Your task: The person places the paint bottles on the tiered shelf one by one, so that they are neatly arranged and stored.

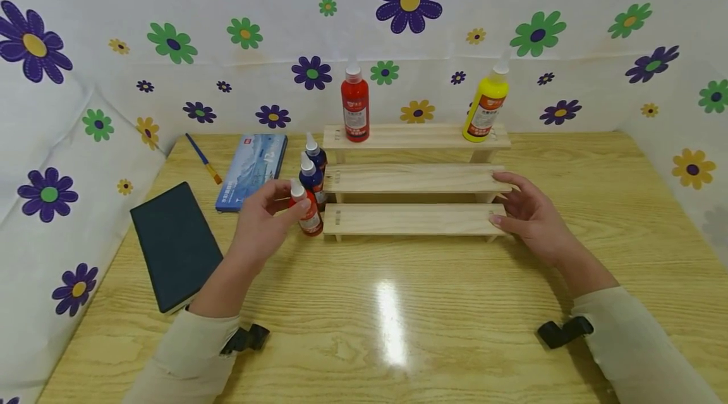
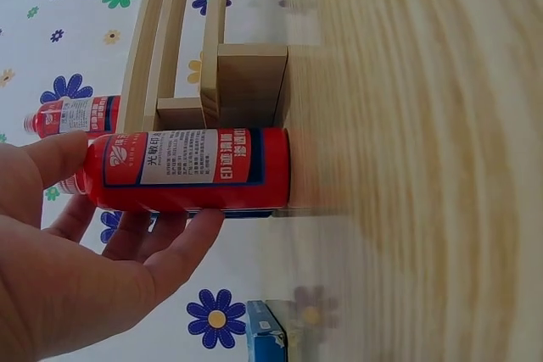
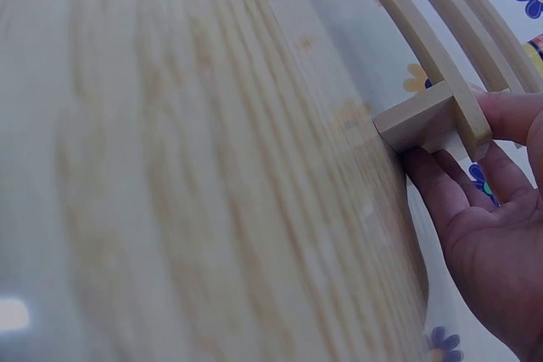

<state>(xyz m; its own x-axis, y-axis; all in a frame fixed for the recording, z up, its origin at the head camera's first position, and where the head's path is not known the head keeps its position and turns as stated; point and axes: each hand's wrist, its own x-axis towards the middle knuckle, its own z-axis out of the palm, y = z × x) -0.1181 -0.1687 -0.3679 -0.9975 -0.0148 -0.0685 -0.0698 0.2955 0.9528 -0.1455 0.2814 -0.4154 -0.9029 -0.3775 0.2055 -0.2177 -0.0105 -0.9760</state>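
Note:
My left hand (image 1: 264, 217) pinches a red ink bottle (image 1: 310, 217) between thumb and fingers, just left of a wooden three-step rack (image 1: 409, 220). In the left wrist view the bottle (image 2: 195, 167) stands upright, its base at the table, the thumb near its neck. Two dark blue bottles (image 1: 309, 175) stand close behind it. My right hand (image 1: 529, 217) grips the rack's right end, thumb on the lowest step. In the right wrist view its fingers (image 3: 441, 197) curl under beside the step's leg (image 3: 424, 116).
On the top step stand a red bottle (image 1: 356, 110) at left and a yellow bottle (image 1: 486, 107) at right. To the left lie a blue box (image 1: 250, 170), a paintbrush (image 1: 203, 157) and a dark notebook (image 1: 177, 246). A flowered cloth (image 1: 443, 88) hangs behind the table.

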